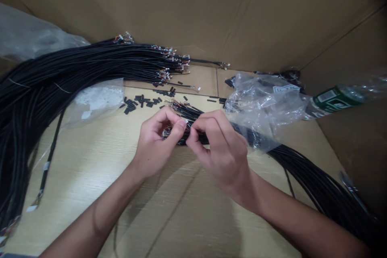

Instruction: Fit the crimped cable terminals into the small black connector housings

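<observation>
My left hand and my right hand meet at the middle of a light wooden tabletop. Both pinch the end of a thin black cable with fine coloured wires at its tip. It belongs to a bundle of black cables that runs off to the lower right. The fingertips of both hands are closed together over the wire end. What sits right between the fingertips is too small to make out. Several short black sleeve pieces lie scattered just beyond the hands.
A large sheaf of black cables curves from the left edge to the back. A crumpled clear plastic bag lies at the right over the bundle. A green-labelled bottle lies farther right. Cardboard walls enclose the back and right.
</observation>
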Tool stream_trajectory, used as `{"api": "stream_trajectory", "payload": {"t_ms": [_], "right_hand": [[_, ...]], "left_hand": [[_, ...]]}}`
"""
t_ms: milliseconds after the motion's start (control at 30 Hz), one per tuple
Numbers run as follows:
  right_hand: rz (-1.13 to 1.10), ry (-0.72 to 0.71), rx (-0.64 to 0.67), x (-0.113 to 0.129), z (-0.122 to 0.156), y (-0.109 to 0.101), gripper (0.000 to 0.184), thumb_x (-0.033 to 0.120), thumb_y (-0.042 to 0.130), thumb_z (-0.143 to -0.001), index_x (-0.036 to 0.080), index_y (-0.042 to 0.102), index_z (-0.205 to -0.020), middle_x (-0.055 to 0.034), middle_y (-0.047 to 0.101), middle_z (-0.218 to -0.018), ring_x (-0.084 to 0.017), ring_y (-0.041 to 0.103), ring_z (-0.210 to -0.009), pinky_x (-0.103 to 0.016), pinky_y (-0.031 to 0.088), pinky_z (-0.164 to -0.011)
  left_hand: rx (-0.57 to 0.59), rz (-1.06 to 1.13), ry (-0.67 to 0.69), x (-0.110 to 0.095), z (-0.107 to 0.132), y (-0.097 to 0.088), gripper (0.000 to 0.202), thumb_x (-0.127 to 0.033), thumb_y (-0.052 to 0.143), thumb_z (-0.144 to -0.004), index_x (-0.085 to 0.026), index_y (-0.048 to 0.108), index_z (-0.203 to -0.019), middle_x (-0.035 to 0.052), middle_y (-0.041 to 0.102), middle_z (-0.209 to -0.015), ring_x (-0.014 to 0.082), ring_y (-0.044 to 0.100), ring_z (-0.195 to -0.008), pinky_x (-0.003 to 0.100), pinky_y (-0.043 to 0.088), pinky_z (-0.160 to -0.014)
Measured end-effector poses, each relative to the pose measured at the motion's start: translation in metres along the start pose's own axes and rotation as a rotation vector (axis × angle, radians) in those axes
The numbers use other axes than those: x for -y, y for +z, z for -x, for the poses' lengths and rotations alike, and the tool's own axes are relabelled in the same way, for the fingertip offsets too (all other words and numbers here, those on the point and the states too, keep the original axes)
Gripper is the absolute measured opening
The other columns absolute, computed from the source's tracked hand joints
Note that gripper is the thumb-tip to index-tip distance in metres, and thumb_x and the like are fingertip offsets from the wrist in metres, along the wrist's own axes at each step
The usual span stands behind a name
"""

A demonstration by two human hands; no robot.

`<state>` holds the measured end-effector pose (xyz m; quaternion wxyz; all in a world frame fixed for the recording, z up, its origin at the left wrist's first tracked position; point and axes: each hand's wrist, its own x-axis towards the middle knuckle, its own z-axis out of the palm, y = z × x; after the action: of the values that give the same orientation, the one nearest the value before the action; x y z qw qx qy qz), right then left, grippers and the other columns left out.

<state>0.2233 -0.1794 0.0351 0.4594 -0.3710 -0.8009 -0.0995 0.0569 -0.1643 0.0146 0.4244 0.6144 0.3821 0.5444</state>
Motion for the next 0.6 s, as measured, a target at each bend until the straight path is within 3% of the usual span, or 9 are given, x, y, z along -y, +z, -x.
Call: {"api": "stream_trajectory", "payload": {"t_ms": [600], "right_hand": [[0.034,0.021,0.032,0.001,0.0008,-0.0022,0.013,0.005,0.056,-0.099,0.017,0.055,-0.093,-0.0063,0.065,-0.086,-0.017,0.065,-0.079,-0.03,0.056,-0.068]], "left_hand": [[0.024,0.018,-0.052,-0.0013,-0.0012,-0.0002,0.022,-0.031,0.068,-0.103,-0.018,0.063,-0.086,0.0005,0.058,-0.082,0.0124,0.052,-0.076,0.027,0.044,-0.069]]}}
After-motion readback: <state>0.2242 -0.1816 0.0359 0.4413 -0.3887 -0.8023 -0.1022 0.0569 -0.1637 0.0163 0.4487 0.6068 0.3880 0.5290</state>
